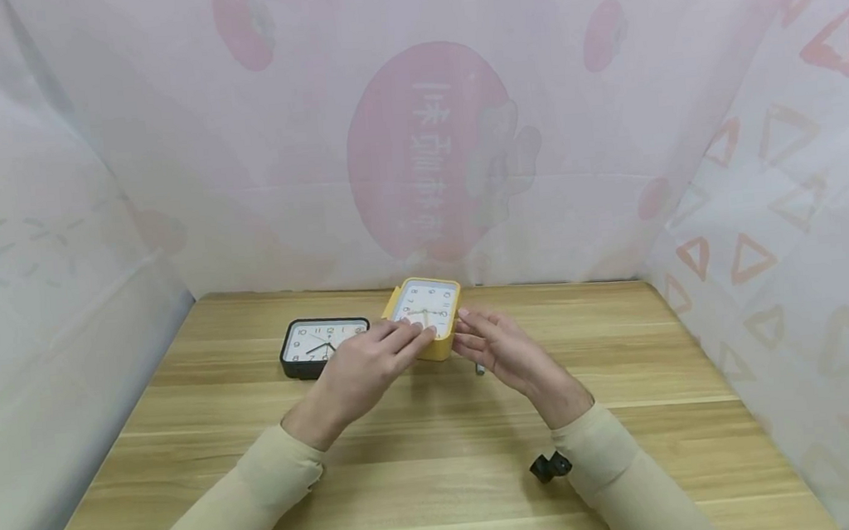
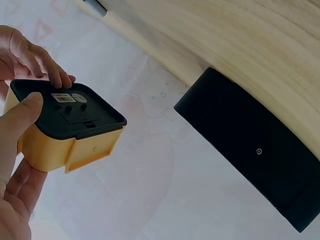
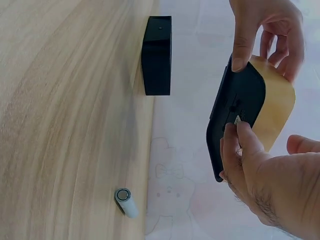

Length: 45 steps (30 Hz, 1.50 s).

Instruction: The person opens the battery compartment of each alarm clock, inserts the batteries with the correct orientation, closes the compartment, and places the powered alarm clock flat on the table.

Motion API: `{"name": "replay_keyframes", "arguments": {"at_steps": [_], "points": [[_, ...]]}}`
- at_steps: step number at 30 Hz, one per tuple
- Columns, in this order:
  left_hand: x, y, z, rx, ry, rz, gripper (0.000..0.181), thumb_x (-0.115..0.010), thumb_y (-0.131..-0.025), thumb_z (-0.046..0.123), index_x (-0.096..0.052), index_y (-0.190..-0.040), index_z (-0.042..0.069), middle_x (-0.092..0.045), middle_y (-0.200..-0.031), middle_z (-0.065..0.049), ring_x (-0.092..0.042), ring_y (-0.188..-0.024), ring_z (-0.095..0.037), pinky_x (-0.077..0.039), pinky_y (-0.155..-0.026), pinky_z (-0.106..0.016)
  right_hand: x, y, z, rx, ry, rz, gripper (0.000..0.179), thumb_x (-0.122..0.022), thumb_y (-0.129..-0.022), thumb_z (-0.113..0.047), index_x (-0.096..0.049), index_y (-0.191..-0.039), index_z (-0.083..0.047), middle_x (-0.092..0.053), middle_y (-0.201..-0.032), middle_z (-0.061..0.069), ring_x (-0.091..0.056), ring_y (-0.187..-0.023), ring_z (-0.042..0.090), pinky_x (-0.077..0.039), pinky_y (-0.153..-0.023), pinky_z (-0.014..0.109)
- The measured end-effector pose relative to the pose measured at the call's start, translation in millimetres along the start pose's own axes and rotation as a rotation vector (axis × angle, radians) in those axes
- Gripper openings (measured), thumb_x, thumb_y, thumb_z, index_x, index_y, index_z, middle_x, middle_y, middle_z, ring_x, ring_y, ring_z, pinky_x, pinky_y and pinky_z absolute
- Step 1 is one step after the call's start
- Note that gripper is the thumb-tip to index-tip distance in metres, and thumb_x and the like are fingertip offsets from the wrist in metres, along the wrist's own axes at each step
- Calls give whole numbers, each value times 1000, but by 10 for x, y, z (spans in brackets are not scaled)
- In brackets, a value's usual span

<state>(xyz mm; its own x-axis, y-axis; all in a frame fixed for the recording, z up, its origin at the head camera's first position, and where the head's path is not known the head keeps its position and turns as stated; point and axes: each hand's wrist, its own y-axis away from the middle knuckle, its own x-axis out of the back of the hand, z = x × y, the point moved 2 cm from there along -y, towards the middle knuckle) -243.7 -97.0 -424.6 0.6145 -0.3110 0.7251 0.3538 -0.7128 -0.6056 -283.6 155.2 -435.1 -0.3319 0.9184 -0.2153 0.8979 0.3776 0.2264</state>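
Note:
Raised over the table, a yellow clock (image 1: 433, 302) has its white dial tilted up. My left hand (image 1: 368, 365) grips its near left end; in the left wrist view the thumb presses the black back (image 2: 75, 112) and fingers lie under the yellow case. My right hand (image 1: 502, 350) is at the clock's right edge. In the right wrist view its fingertips touch the back near the small knobs and label, with the thumb held away from the case. A black clock (image 1: 311, 340) stands on the table, left of the yellow one, partly behind my left hand.
A small cylindrical battery (image 3: 129, 206) lies on the wooden table (image 1: 443, 496) under my right hand. A small black object (image 1: 550, 466) shows beside my right sleeve. Printed cloth walls (image 1: 574, 162) rise at the back and both sides.

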Motion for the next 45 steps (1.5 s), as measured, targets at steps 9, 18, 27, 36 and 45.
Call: {"name": "replay_keyframes", "arguments": {"at_steps": [9, 18, 27, 36, 45], "points": [[-33, -2, 43, -166, -91, 10, 63, -100, -90, 6, -81, -148, 18, -86, -135, 4, -82, -125, -17, -73, -96, -31, 6, 21, 67, -10, 51, 1, 72, -54, -126, -21, -21, -180, 12, -47, -177, 33, -66, -155, 32, -61, -125, 32], [-63, -22, 22, -219, 30, 28, 61, -102, -90, 8, -81, -147, 16, -85, -134, 4, -82, -124, -16, -72, -99, -28, 47, 20, 67, -11, 41, 15, 69, -57, -124, -17, -27, -179, 11, -55, -169, 28, -76, -121, 10, -67, -101, 20], [-79, -19, -48, -192, 275, 43, 57, -104, -91, 21, -82, -143, 13, -87, -133, 0, -84, -124, -20, -71, -109, -35, 112, 20, 43, -6, 107, 12, 70, -59, -123, -21, -30, -181, 7, -54, -173, 28, -76, -126, 12, -67, -102, 20], [-96, 27, -192, -172, 402, -6, 55, -105, -90, 20, -83, -140, 17, -87, -135, 2, -84, -124, -18, -72, -106, -35, 199, -8, 16, 5, 194, -16, 71, -60, -122, -21, -32, -180, 8, -54, -174, 30, -75, -131, 14, -66, -105, 20], [-71, 95, -371, -115, 473, -55, 66, -106, -88, 32, -81, -147, 16, -84, -144, 0, -82, -128, -20, -71, -106, -38, 263, 6, -8, -5, 299, -33, 69, -62, -119, -18, -38, -177, 10, -57, -170, 30, -74, -130, 18, -65, -112, 28]]}}
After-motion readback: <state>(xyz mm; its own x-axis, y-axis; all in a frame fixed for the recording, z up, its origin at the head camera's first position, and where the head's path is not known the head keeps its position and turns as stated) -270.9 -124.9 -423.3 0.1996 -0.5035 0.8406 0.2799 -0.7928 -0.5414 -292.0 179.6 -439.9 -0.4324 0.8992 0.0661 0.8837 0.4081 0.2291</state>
